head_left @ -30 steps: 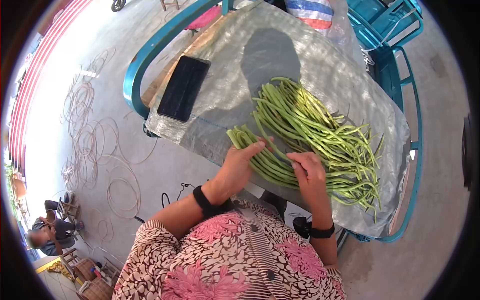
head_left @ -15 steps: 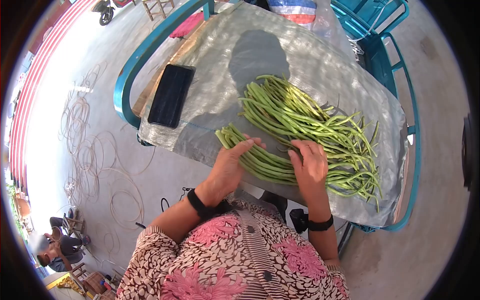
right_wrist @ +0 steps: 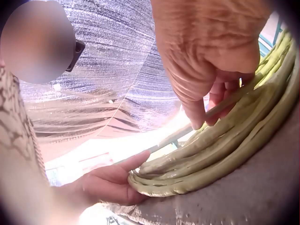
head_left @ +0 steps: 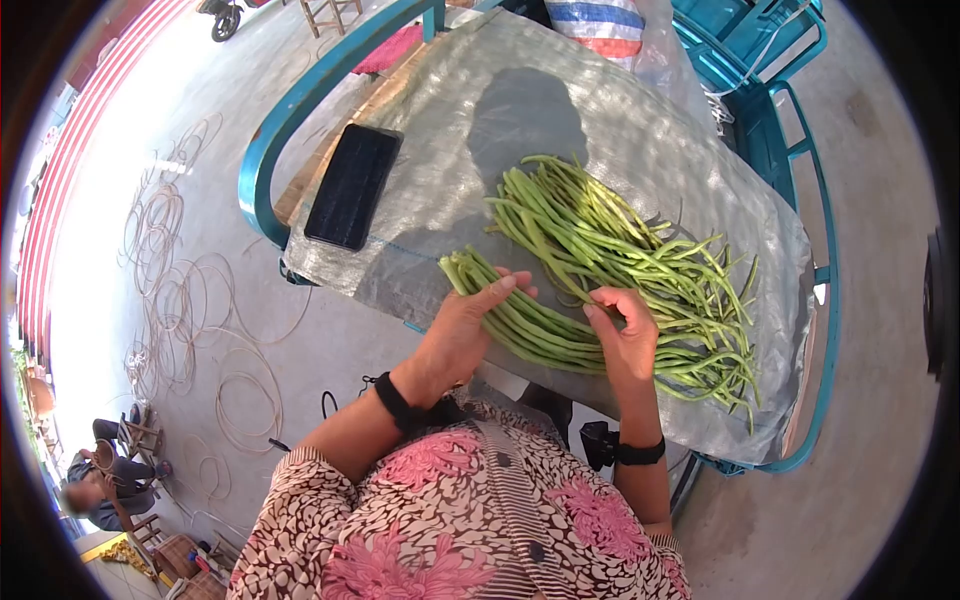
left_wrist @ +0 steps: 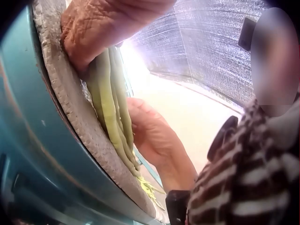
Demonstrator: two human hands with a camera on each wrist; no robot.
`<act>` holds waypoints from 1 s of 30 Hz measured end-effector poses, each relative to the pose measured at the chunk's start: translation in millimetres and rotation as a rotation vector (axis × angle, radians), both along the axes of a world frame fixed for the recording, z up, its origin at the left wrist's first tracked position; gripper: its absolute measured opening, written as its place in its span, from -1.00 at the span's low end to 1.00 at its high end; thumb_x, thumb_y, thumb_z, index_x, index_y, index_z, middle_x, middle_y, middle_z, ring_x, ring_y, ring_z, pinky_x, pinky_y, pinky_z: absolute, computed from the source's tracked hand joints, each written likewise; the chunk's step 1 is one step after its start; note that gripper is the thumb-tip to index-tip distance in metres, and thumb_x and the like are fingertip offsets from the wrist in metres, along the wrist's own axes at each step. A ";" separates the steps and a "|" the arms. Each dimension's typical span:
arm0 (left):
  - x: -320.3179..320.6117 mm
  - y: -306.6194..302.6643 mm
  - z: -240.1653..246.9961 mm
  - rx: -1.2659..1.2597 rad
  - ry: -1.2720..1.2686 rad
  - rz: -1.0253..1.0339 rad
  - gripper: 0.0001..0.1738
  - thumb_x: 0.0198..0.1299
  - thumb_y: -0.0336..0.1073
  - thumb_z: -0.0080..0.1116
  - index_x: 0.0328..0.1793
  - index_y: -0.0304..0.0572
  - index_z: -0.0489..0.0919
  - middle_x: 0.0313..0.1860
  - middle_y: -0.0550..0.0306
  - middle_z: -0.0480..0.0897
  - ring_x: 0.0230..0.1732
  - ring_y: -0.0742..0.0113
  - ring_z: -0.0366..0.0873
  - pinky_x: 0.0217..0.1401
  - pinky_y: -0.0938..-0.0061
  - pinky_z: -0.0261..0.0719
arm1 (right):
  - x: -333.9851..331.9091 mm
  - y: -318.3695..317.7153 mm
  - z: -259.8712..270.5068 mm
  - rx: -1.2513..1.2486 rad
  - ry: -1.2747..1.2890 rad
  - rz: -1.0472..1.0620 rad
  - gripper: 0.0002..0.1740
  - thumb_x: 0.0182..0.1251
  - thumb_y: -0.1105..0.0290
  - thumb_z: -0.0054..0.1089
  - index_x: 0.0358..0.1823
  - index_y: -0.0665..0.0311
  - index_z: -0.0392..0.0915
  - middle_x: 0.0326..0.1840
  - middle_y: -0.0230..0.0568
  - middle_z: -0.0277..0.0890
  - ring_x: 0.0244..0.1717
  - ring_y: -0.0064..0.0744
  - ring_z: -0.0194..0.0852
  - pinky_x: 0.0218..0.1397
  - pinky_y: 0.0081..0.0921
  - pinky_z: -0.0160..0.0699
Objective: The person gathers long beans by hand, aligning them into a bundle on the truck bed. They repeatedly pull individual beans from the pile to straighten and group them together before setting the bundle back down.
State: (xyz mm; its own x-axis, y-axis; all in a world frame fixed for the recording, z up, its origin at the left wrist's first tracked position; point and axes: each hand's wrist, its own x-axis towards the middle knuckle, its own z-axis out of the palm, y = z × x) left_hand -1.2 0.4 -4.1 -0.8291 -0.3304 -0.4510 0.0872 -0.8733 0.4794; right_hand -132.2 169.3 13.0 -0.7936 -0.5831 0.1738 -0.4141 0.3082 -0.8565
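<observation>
Long green beans lie on a grey sheet in two groups: a wide pile (head_left: 600, 225) and a narrower bundle (head_left: 535, 330) on the side close to the body. The left hand (head_left: 465, 325) grips that bundle near its blunt ends, thumb on top. In the right wrist view the left hand (right_wrist: 110, 185) is around the bean ends. The right hand (head_left: 628, 335) pinches a bean between thumb and fingertips, between bundle and pile; the right wrist view shows the right hand (right_wrist: 211, 56) with its fingertips on that bean. The left wrist view shows beans (left_wrist: 112, 108) running below the left hand (left_wrist: 110, 23).
A black phone (head_left: 353, 187) lies on the sheet (head_left: 430, 120) at the left. Blue metal rails (head_left: 262, 170) border the surface. Coiled wire (head_left: 245, 385) lies on the floor, and a seated person (head_left: 110, 480) is at the lower left. A striped bag (head_left: 600, 25) stands beyond.
The right hand's fingers went from the bean by the bundle to lying over the bundle, then up to pinching a bean beside the pile. The left hand keeps its grip. The view has shifted slightly.
</observation>
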 end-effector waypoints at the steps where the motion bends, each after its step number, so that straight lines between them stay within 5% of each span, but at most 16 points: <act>1: 0.6 -0.9 0.5 -0.002 0.015 -0.010 -0.61 0.38 -0.32 0.17 0.25 -0.24 0.37 0.21 -0.07 0.56 0.22 0.06 0.55 0.35 0.13 0.52 | 1.8 2.2 1.3 0.055 0.081 0.031 -0.80 0.08 0.51 0.39 -0.22 0.20 0.68 -0.22 -0.26 0.62 -0.11 -0.20 0.56 0.05 -0.33 0.41; 9: 1.7 -2.2 -0.7 -0.003 0.017 -0.024 -0.66 0.36 -0.33 0.20 0.19 -0.20 0.43 0.08 0.03 0.61 0.20 0.09 0.57 0.31 0.13 0.53 | 4.1 9.3 5.5 0.136 0.293 0.256 -0.76 0.08 0.54 0.38 -0.18 0.16 0.68 -0.20 -0.30 0.62 -0.08 -0.21 0.54 0.02 -0.30 0.46; 14: 0.2 0.8 11.3 -0.004 0.045 -0.002 -0.82 0.34 -0.38 0.21 0.02 -0.12 0.52 -0.07 0.13 0.66 0.14 0.11 0.60 0.27 0.18 0.56 | 17.9 10.1 19.7 0.025 0.444 0.117 -0.73 0.04 0.52 0.42 -0.18 0.17 0.67 -0.17 -0.29 0.60 -0.03 -0.20 0.51 0.04 -0.28 0.45; 15: -0.6 1.3 23.0 -0.027 0.012 -0.002 -0.86 0.32 -0.43 0.21 -0.04 -0.11 0.52 -0.07 0.14 0.65 0.14 0.14 0.59 0.31 0.18 0.53 | 19.5 14.2 27.9 -0.044 0.438 0.106 -0.81 0.15 0.51 0.37 -0.18 0.27 0.66 -0.26 -0.23 0.61 -0.17 -0.24 0.54 -0.05 -0.37 0.47; 18: -4.1 2.5 33.7 -0.082 0.155 -0.030 -0.84 0.30 -0.46 0.22 -0.04 -0.12 0.52 -0.05 0.14 0.65 0.15 0.16 0.58 0.35 0.18 0.49 | 27.7 54.3 20.7 -0.049 -0.012 0.173 -0.86 0.28 0.48 0.31 -0.16 0.33 0.65 -0.29 -0.21 0.61 -0.28 -0.38 0.55 -0.18 -0.46 0.51; 19: -7.1 2.0 36.9 -0.072 0.193 -0.048 -0.83 0.28 -0.48 0.23 -0.06 -0.13 0.51 -0.05 0.15 0.65 0.17 0.16 0.56 0.39 0.17 0.45 | 25.4 68.5 10.4 0.006 -0.200 0.281 -0.77 0.49 0.32 0.13 -0.13 0.35 0.65 -0.27 -0.21 0.64 -0.38 -0.48 0.59 -0.33 -0.57 0.54; 22: -18.2 1.9 50.6 -0.143 0.295 -0.085 -0.81 0.26 -0.48 0.25 -0.06 -0.12 0.50 -0.09 0.18 0.63 0.16 0.17 0.56 0.41 0.13 0.43 | 35.6 92.5 1.7 0.231 -0.911 0.258 -0.58 0.59 0.13 -0.06 -0.01 0.35 0.63 -0.22 -0.18 0.67 -0.43 -0.46 0.66 -0.39 -0.61 0.57; 23: -22.2 2.1 56.3 -0.149 0.321 -0.102 -0.80 0.25 -0.47 0.26 -0.06 -0.11 0.50 -0.11 0.19 0.62 0.15 0.17 0.56 0.42 0.12 0.42 | 36.2 98.8 -5.3 0.256 -0.964 0.269 -0.44 0.62 -0.01 -0.20 0.27 0.32 0.47 -0.06 -0.07 0.68 -0.39 -0.39 0.71 -0.37 -0.61 0.62; 26: -31.8 2.4 68.1 -0.150 0.399 -0.156 -0.79 0.24 -0.48 0.27 -0.09 -0.09 0.48 -0.14 0.20 0.60 0.13 0.15 0.56 0.42 0.11 0.40 | 37.2 106.4 -10.7 -0.191 -1.212 0.230 -0.33 0.60 -0.06 -0.19 0.49 0.29 0.19 0.20 0.09 0.55 -0.29 -0.33 0.73 -0.40 -0.60 0.63; 30: -38.9 5.5 74.0 -0.105 0.481 -0.215 -0.80 0.24 -0.48 0.27 -0.11 -0.08 0.48 -0.13 0.16 0.58 0.15 0.07 0.55 0.37 0.14 0.42 | 33.4 98.8 -33.5 -0.854 -1.258 0.159 -0.28 0.56 -0.08 -0.10 0.58 0.10 0.03 0.51 0.04 0.22 -0.25 -0.40 0.61 -0.40 -0.58 0.59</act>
